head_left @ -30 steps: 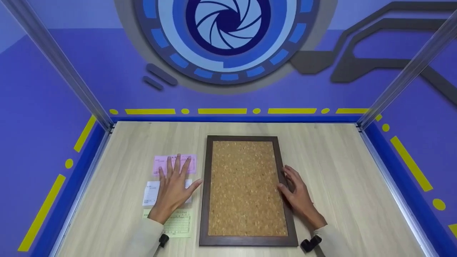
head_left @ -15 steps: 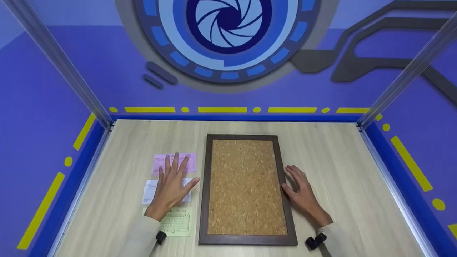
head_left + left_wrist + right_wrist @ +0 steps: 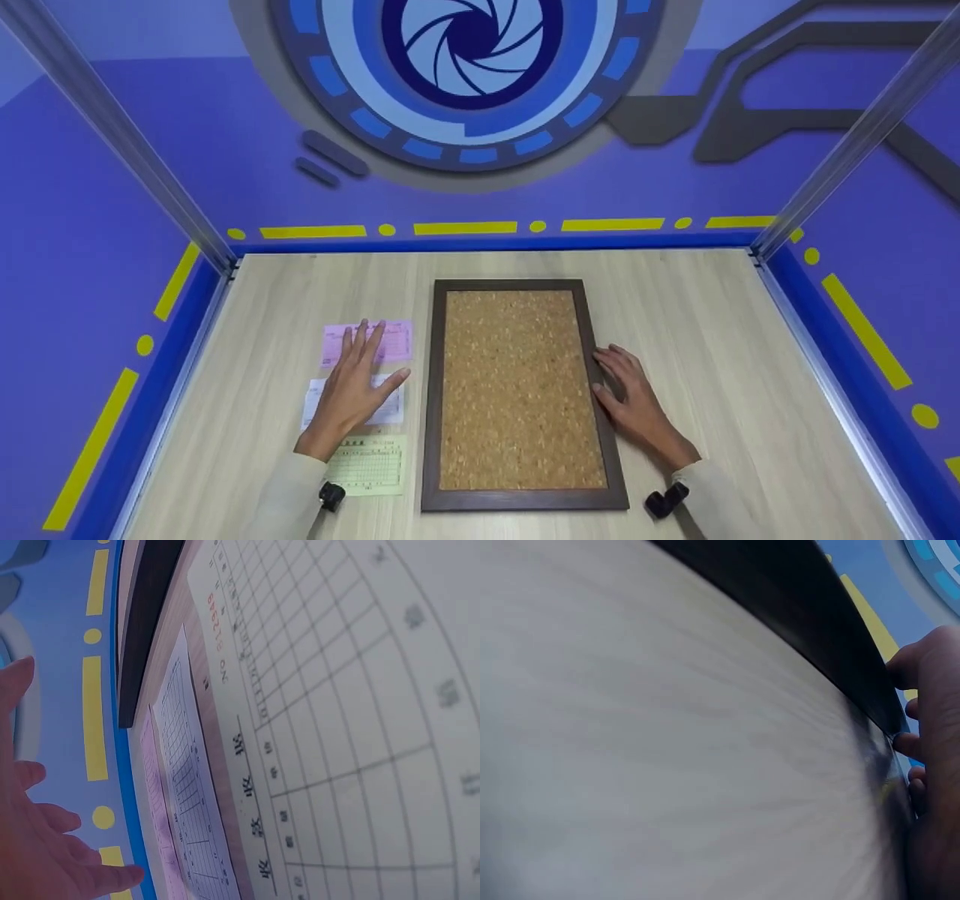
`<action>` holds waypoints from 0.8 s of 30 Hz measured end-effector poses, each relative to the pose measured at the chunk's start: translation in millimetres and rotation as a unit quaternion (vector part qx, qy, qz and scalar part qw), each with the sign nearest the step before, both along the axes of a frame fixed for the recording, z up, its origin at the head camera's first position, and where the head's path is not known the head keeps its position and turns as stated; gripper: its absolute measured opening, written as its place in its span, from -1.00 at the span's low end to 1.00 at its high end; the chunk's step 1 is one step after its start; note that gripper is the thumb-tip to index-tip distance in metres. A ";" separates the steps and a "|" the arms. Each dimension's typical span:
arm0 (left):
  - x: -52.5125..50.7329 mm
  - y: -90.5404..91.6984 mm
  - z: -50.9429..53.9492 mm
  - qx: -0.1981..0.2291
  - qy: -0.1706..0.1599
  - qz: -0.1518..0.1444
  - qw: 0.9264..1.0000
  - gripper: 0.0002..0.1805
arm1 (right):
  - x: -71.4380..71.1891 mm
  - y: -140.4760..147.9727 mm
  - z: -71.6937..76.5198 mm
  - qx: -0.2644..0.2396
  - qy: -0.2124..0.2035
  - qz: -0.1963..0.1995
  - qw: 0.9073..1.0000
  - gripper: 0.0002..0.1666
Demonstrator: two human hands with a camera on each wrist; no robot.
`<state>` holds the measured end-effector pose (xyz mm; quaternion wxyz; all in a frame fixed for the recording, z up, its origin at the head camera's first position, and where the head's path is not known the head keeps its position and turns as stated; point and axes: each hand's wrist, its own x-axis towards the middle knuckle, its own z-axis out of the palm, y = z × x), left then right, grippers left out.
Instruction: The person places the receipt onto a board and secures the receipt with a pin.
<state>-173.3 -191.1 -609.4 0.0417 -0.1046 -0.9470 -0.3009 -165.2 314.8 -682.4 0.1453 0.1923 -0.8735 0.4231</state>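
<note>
A cork board [image 3: 521,390] in a dark brown frame [image 3: 525,500] lies flat on the table. To its left, a pink slip [image 3: 397,346], a white slip [image 3: 391,409] and a green slip [image 3: 371,469] lie in a column. My left hand [image 3: 349,394] is over the pink and white slips, fingers spread and thumb out, holding nothing; in the left wrist view the hand [image 3: 45,840] appears raised above the paper. At the frame's right edge my right hand [image 3: 637,405] rests with slightly bent fingers and thumb against the side; the right wrist view shows its fingertips by the dark edge [image 3: 802,607].
The pale wooden table [image 3: 735,375] is bounded by blue-purple panels [image 3: 187,165] with yellow dashes. Metal posts stand at both back corners. A small black device [image 3: 331,496] is on the left wrist, another [image 3: 666,500] on the right.
My left hand has shifted slightly left and its fingers have drawn closer together, uncovering more of the green slip. My right hand has moved slightly toward me along the frame's edge.
</note>
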 end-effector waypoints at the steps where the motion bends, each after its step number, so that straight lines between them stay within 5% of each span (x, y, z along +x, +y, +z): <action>1: 0.0 -0.9 0.6 0.004 -0.001 0.001 1.000 0.09 | -0.3 -0.1 0.3 0.002 0.000 0.000 1.000 -0.37; 9: -1.0 -5.6 6.6 0.053 -0.018 -0.015 0.998 0.06 | -0.3 -1.0 3.1 0.002 0.004 0.004 1.000 -0.38; 18: -8.1 -16.1 2.8 0.059 0.001 -0.023 0.998 -0.07 | 0.4 -0.9 2.7 0.000 -0.002 0.005 1.000 -0.42; 24: -14.7 -25.3 2.3 0.095 -0.019 -0.025 0.995 -0.16 | 1.5 -0.7 1.1 0.001 -0.004 0.002 1.000 -0.41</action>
